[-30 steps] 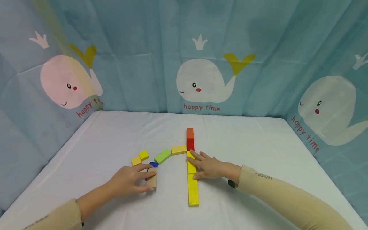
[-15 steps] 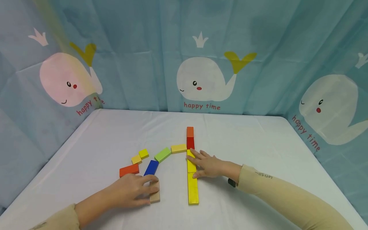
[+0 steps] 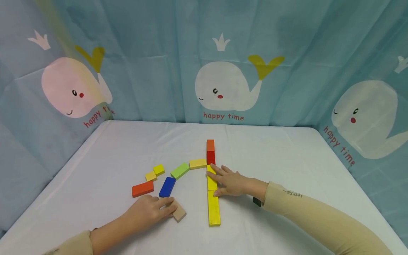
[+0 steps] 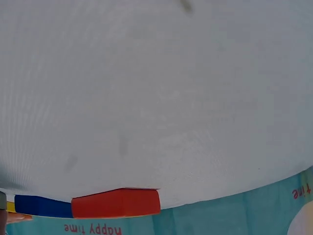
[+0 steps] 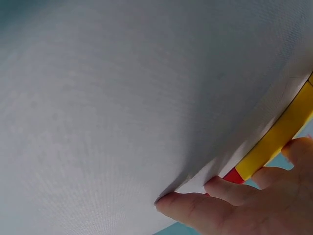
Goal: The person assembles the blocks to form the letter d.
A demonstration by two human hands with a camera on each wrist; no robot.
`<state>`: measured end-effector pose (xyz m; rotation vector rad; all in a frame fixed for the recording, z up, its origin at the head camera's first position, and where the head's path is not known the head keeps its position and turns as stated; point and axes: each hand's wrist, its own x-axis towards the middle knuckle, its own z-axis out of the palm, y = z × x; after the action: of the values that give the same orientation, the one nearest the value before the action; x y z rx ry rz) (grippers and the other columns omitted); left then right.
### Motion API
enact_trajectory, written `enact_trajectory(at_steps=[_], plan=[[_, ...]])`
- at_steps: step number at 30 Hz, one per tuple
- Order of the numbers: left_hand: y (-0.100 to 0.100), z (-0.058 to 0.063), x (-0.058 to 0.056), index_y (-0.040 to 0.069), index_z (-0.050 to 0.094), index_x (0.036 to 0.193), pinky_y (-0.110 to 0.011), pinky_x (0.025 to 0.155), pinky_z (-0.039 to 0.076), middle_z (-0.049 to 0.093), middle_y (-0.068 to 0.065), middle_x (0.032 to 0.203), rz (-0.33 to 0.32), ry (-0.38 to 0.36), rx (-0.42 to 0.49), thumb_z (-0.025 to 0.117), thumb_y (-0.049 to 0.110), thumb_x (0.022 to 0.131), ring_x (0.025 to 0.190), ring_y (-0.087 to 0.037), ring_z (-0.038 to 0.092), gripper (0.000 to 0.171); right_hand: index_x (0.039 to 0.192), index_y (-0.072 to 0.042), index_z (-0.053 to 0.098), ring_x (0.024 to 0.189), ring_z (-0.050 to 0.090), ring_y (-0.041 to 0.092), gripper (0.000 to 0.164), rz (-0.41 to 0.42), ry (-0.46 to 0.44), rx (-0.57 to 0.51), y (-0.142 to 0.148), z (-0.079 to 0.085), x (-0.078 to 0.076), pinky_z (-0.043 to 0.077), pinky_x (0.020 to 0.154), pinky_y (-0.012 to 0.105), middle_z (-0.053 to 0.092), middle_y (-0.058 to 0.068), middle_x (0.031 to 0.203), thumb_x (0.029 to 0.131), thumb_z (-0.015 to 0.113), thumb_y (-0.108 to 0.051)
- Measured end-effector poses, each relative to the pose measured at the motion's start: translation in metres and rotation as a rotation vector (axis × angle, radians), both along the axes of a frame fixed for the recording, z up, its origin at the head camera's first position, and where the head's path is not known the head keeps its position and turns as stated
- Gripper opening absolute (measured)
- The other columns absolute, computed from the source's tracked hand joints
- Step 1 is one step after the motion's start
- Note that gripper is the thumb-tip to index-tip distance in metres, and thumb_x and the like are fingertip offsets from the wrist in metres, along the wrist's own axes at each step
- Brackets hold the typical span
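My left hand (image 3: 146, 209) holds a plain wooden block (image 3: 179, 213) by its upper left end, and the block lies slanted near the table's front. Just above it is a blue block (image 3: 167, 187), and a red-orange block (image 3: 142, 189) lies beyond the hand. My right hand (image 3: 231, 182), fingers spread, rests on the upper yellow block (image 3: 211, 181) of a straight column. Below that comes a longer yellow block (image 3: 214, 209); a red block (image 3: 211, 158) and an orange block (image 3: 210, 145) continue it at the far end. In the right wrist view the fingers touch the yellow edge (image 5: 276, 139).
A pale yellow block (image 3: 198, 164) and a green block (image 3: 180, 171) form a curve from the column toward the blue one. Two small blocks, yellow (image 3: 159, 170) and light orange (image 3: 151, 176), lie left of it. A whale-print curtain (image 3: 153, 63) surrounds the white table (image 3: 271, 148).
My left hand has drawn the wooden block from over the blue block toward the front, then turned it slantwise to the right. Blue and red-orange blocks came into view. My right hand stays put.
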<state>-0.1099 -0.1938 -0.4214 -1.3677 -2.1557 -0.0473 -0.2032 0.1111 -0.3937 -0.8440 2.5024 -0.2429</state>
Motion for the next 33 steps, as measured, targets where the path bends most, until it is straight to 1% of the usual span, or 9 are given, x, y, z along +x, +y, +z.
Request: enact_trajectory(at_steps=[3, 6, 10, 15, 18, 23, 31, 33], plan=[[0.002, -0.001, 0.002, 0.014, 0.071, 0.098, -0.016, 0.043, 0.037, 0.070, -0.003, 0.092, 0.002, 0.062, -0.008, 0.019, 0.020, 0.109, 0.048, -0.012, 0.052, 0.054, 0.155, -0.026, 0.027, 0.146, 0.012, 0.037, 0.079, 0.000, -0.001, 0.001, 0.000, 0.001, 0.000, 0.021, 0.102, 0.072, 0.007, 0.001, 0.163, 0.089, 0.063, -0.048], [0.003, -0.001, 0.003, 0.013, 0.070, 0.096, -0.017, 0.042, 0.035, 0.069, -0.004, 0.090, 0.006, 0.103, -0.018, 0.020, 0.018, 0.109, 0.045, -0.012, 0.048, 0.052, 0.155, -0.027, 0.027, 0.146, 0.012, 0.036, 0.079, -0.002, 0.001, 0.009, 0.000, 0.001, 0.000, 0.021, 0.102, 0.072, 0.007, 0.000, 0.163, 0.089, 0.063, -0.048], [0.002, 0.001, 0.003, 0.013, 0.071, 0.098, -0.017, 0.043, 0.036, 0.069, -0.004, 0.091, 0.010, 0.098, -0.032, 0.017, 0.018, 0.109, 0.046, -0.013, 0.049, 0.055, 0.155, -0.028, 0.027, 0.146, 0.012, 0.036, 0.078, -0.002, -0.004, 0.008, 0.000, 0.001, -0.001, 0.020, 0.102, 0.072, 0.006, 0.000, 0.163, 0.089, 0.063, -0.048], [-0.002, 0.003, 0.000, 0.013, 0.070, 0.101, -0.016, 0.044, 0.036, 0.069, -0.003, 0.093, -0.009, 0.091, -0.073, 0.012, 0.012, 0.108, 0.047, -0.012, 0.049, 0.058, 0.155, -0.026, 0.026, 0.146, 0.011, 0.036, 0.078, 0.008, -0.019, -0.008, 0.001, 0.003, 0.000, 0.020, 0.102, 0.072, 0.005, 0.000, 0.163, 0.089, 0.063, -0.047], [-0.005, 0.004, -0.001, 0.014, 0.070, 0.103, -0.016, 0.046, 0.040, 0.068, -0.002, 0.094, -0.017, 0.078, -0.104, 0.009, 0.011, 0.107, 0.048, -0.012, 0.051, 0.061, 0.155, -0.026, 0.026, 0.146, 0.011, 0.037, 0.078, 0.010, -0.031, -0.014, 0.001, 0.003, 0.000, 0.019, 0.102, 0.073, 0.005, 0.001, 0.163, 0.089, 0.063, -0.047], [-0.009, 0.004, -0.003, 0.016, 0.073, 0.102, -0.017, 0.049, 0.045, 0.068, -0.001, 0.094, -0.030, 0.061, -0.103, 0.012, 0.016, 0.108, 0.050, -0.011, 0.055, 0.061, 0.155, -0.027, 0.026, 0.146, 0.010, 0.037, 0.078, 0.011, -0.041, -0.013, 0.001, 0.003, 0.000, 0.018, 0.102, 0.072, 0.005, 0.001, 0.163, 0.090, 0.063, -0.047], [-0.013, 0.004, -0.006, 0.014, 0.071, 0.103, -0.016, 0.047, 0.041, 0.070, -0.001, 0.095, -0.084, 0.084, -0.081, 0.018, 0.018, 0.109, 0.049, -0.010, 0.053, 0.053, 0.155, -0.027, 0.026, 0.146, 0.009, 0.036, 0.078, 0.006, -0.046, -0.006, 0.000, 0.004, -0.001, 0.018, 0.102, 0.072, 0.004, 0.000, 0.164, 0.090, 0.063, -0.047], [-0.015, 0.004, -0.007, 0.014, 0.071, 0.104, -0.016, 0.047, 0.040, 0.070, -0.001, 0.096, -0.092, 0.085, -0.093, 0.017, 0.017, 0.109, 0.049, -0.009, 0.052, 0.054, 0.155, -0.027, 0.025, 0.146, 0.009, 0.036, 0.078, 0.005, -0.048, -0.003, 0.000, 0.003, -0.001, 0.018, 0.103, 0.072, 0.004, 0.000, 0.164, 0.090, 0.063, -0.047]])
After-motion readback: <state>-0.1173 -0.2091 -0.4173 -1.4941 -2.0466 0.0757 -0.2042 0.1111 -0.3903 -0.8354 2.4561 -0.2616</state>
